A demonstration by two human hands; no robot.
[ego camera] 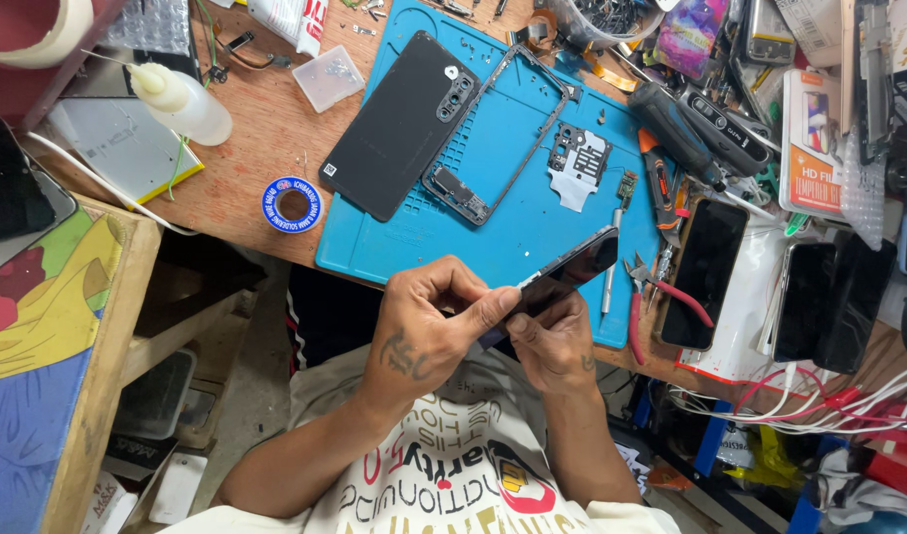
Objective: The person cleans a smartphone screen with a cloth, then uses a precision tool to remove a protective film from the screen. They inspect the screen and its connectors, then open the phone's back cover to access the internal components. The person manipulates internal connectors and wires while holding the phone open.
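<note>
Left hand: the left hand [429, 321] is curled in, thumb and forefinger pinched right at the near-left end of the dark phone [564, 275], closed on its edge.
Right hand: the right hand [554, 341] sits underneath, fingers wrapped up around the phone's lower end, cradling and gripping it from below.
Phone position: held up in the air between the two hands, just above the near edge of the blue work mat [493, 213], not resting on anything.
Long axis: the phone runs from near-left, at the hands, up to far-right; its free end points away toward the tweezers [611, 267] and red-handled pliers [639, 307].
Tilt: seen almost edge-on, glossy face turned to the right.
Which hand is nearer: both touch the same near end; the left pinches at the edge, the right carries the body. The far end is free.
Outward on the mat: a black back cover [399, 124] lies far-left, a bare phone frame [498, 138] just right of it, a small grey shield plate [577, 163] further right.
Off the mat: a blue solder-wick spool [293, 204] on the wooden bench [265, 129] at left, a white squeeze bottle [181, 99] beyond it, several dark phones [705, 267] crowding the right side.
</note>
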